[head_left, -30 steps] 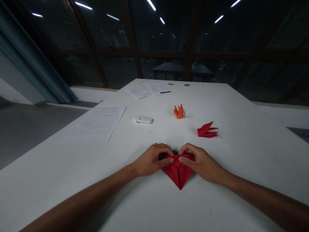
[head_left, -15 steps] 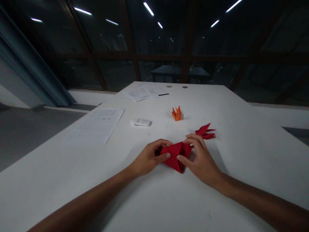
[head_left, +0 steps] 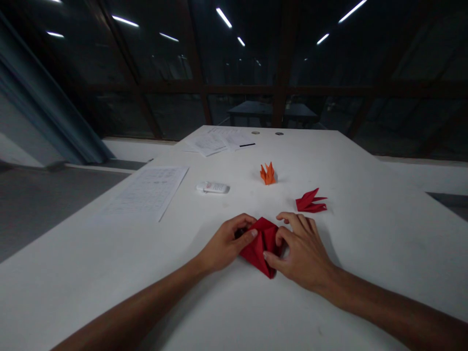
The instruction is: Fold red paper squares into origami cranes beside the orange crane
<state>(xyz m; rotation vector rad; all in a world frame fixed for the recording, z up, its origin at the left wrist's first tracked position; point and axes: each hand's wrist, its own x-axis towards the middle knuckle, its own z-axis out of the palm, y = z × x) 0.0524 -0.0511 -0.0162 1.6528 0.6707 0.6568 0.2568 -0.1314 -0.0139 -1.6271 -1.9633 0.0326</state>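
Note:
A partly folded piece of red origami paper is between my two hands, low over the white table. My left hand grips its left side, thumb on the near face and fingers behind. On the right side, my right hand pinches the paper with thumb and curled forefinger, its other fingers raised. Just beyond that hand lies a folded red origami figure with pointed tips. Farther back stands a smaller orange origami figure.
A white correction-fluid-like bottle lies left of the orange figure. Printed sheets rest along the left edge, with more papers and a black pen farther back. Two small discs sit near the far edge.
The red paper has turned and tilted, its lower point now nearer me and its top edge peaked. My right fingers have curled and shifted down along its right side.

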